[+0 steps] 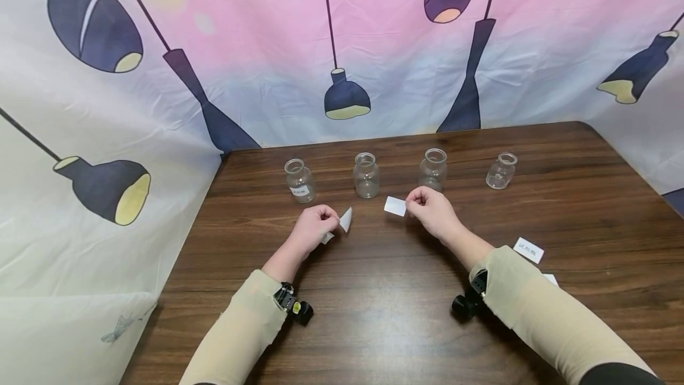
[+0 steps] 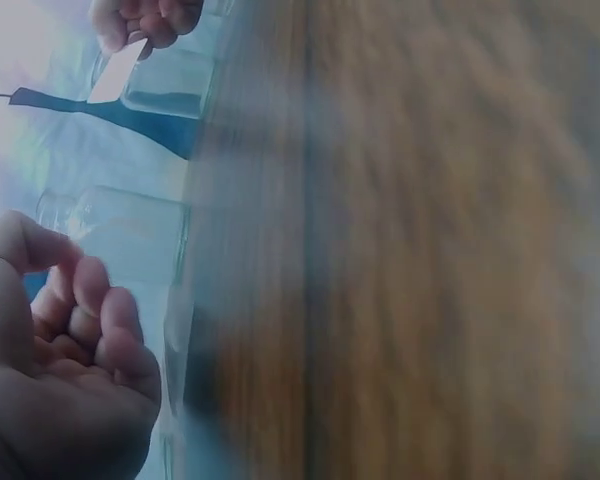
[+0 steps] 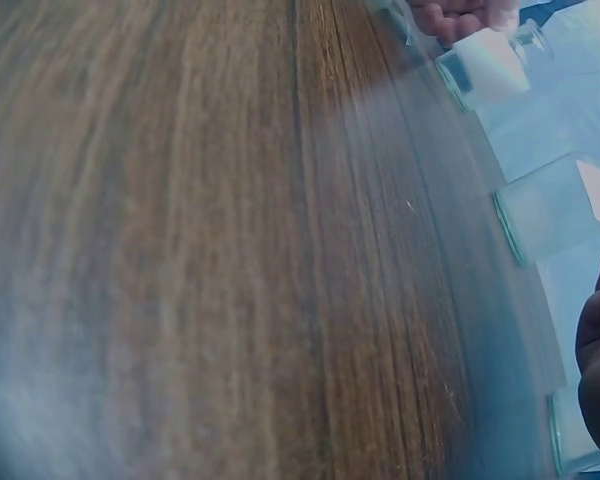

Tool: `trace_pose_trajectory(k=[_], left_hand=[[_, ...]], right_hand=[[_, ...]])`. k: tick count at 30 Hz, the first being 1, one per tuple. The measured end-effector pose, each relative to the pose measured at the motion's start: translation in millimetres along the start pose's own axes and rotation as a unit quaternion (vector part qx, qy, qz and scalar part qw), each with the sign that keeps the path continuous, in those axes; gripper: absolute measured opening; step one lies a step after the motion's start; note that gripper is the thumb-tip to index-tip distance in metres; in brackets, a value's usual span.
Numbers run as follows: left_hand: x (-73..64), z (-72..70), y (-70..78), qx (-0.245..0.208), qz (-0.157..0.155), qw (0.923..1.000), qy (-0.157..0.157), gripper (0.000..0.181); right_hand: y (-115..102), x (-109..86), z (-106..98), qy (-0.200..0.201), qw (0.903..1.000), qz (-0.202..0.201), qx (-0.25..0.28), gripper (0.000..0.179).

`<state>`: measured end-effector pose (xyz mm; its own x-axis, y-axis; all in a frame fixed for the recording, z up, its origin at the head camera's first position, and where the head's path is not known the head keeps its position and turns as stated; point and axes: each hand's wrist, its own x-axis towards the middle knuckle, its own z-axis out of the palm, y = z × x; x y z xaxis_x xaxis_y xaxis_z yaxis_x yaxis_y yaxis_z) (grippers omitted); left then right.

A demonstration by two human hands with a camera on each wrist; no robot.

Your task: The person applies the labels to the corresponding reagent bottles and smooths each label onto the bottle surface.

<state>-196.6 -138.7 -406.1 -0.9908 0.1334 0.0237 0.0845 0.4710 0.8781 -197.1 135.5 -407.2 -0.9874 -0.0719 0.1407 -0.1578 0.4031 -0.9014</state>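
Observation:
My left hand (image 1: 315,229) pinches a curled white paper piece (image 1: 346,220) between thumb and fingers. More white paper (image 1: 327,237) shows below that hand; whether it is the same piece I cannot tell. With my right hand (image 1: 435,212) I pinch one edge of a white label (image 1: 395,206), raised in front of two clear glass jars. The nearer jar to its left is the second glass jar (image 1: 367,178); the third glass jar (image 1: 434,170) stands behind my right fingers. In the left wrist view, the label (image 2: 118,72) hangs from the right hand's fingertips.
At the row's left end, a glass jar (image 1: 297,172) bears a handwritten label (image 1: 300,191). A smaller glass jar (image 1: 502,172) stands at the right end. By my right sleeve lies a written label (image 1: 529,250); another white piece (image 1: 551,279) is partly hidden by the sleeve.

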Motion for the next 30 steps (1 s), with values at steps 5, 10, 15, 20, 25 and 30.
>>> trace_pose_trajectory(k=[5, 10, 15, 20, 25, 30], left_hand=[[-3.4, -8.0, -6.6, 0.032, 0.0, 0.9994, -0.008, 0.008], [-4.5, -13.2, -11.5, 0.061, 0.001, 0.9981, 0.0, 0.007], [-5.7, -17.4, -12.9, 0.098, 0.008, 0.9951, 0.01, 0.006], [-5.0, -18.7, -11.6, 0.102, 0.012, 0.9945, 0.021, 0.008], [-3.8, -20.2, -9.6, 0.104, 0.016, 0.9939, 0.033, 0.009], [-3.6, -21.3, -6.9, 0.101, -0.001, 0.9942, 0.038, 0.009]], right_hand=[[0.0, 0.0, 1.8, -0.003, 1.0, 0.001, -0.001, 0.007], [0.1, 0.3, 3.1, -0.005, 1.0, 0.0, -0.002, 0.009], [-0.1, 0.4, 4.6, -0.007, 1.0, 0.002, -0.001, 0.008], [-0.2, 0.5, 4.5, -0.012, 0.9999, 0.001, 0.001, 0.008], [-0.5, 0.9, 4.7, -0.01, 0.9999, 0.001, 0.001, 0.007], [-0.6, 1.8, 3.7, -0.012, 0.9999, 0.001, -0.001, 0.008]])
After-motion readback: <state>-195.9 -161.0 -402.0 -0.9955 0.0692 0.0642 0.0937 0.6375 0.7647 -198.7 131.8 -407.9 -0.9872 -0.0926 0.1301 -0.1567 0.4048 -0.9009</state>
